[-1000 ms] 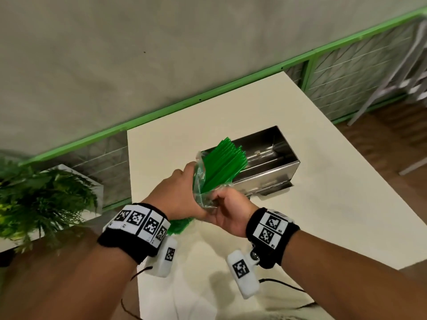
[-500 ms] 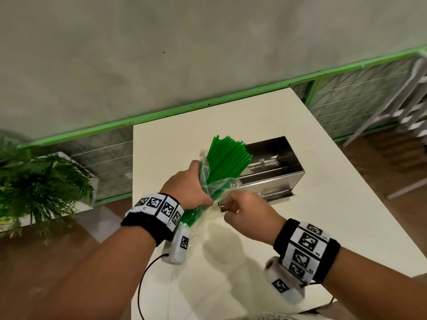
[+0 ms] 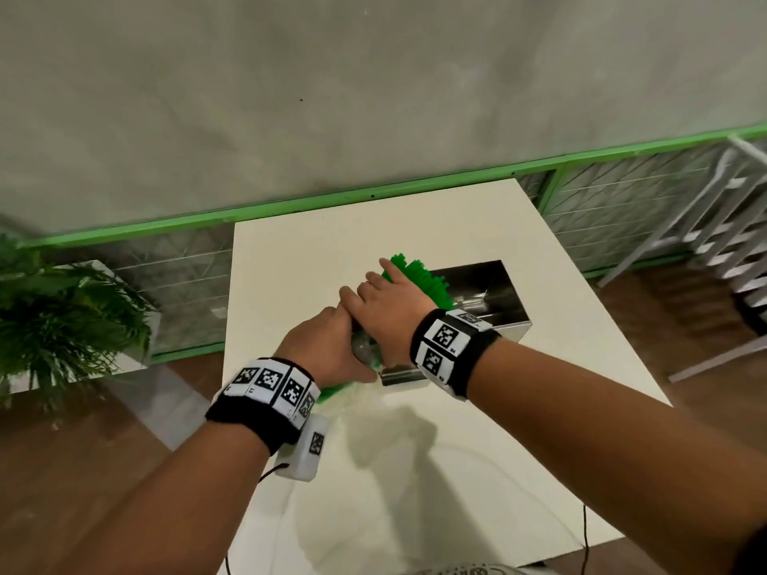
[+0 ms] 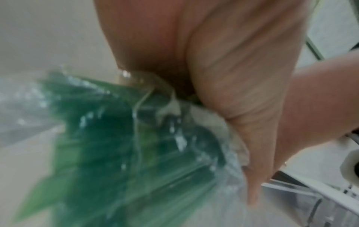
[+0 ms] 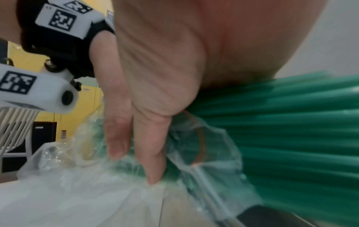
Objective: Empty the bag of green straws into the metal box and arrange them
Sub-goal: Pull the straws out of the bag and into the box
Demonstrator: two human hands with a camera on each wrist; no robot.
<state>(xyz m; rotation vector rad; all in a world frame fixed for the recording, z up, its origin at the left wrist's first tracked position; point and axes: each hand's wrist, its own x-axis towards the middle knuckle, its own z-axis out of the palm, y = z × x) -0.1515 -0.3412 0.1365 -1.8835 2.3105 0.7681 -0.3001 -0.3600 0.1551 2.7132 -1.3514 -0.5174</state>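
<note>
Left hand (image 3: 328,346): wrapped round the clear bag (image 4: 174,119) near its gathered lower part, fingers curled over crinkled film; grip closed on plastic and the straws inside.
Bag: thin, soft, slick film; likely to crumple and slide rather than hold shape. Best held where already bunched, behind the straw bundle, so the mouth stays free toward the box.
Green straws (image 3: 419,280): a loose sheaf, far ends fanned out of the bag mouth over the left end of the metal box (image 3: 498,300), near ends inside the film by the left wrist. Judged light, individually bendy, stiff enough as a bundle; prone to scatter and roll once free. Best taken across the middle of the sheaf, many at a time.
Right hand (image 3: 390,305): laid over the top of the sheaf, palm down, fingers running forward along the straws; from the right wrist view two fingers (image 5: 151,153) reach down onto the film beside the bundle. Grip partly curled over the straws, holding rather than pinching hard.
Metal box: open-topped, rigid, shiny, standing on the white table (image 3: 290,284) just beyond both hands; interior mostly hidden by hand and straws, contents not determinable.
</note>
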